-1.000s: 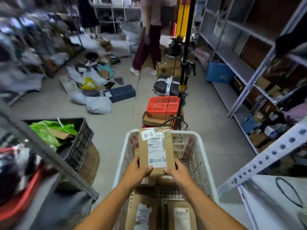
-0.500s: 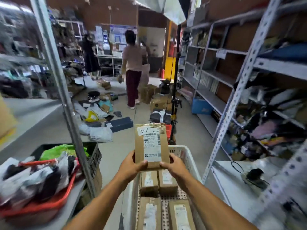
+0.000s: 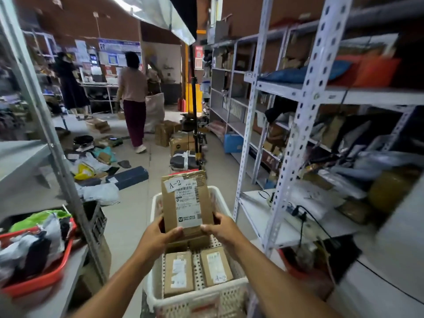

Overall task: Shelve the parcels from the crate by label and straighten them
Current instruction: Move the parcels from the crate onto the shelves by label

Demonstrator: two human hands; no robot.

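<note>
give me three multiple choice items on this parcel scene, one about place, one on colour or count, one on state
1. Where is the held parcel?
A. above the white crate
B. on the right shelf
C. on the floor

2. What colour is the basket on the left shelf?
A. blue
B. red
C. yellow

3. How is the held parcel gripped?
A. left hand only
B. right hand only
C. both hands, at its lower end

Answers:
1. A, the crate sits directly below it.
2. B, its rim is red.
3. C, one hand clasps each lower corner.
</note>
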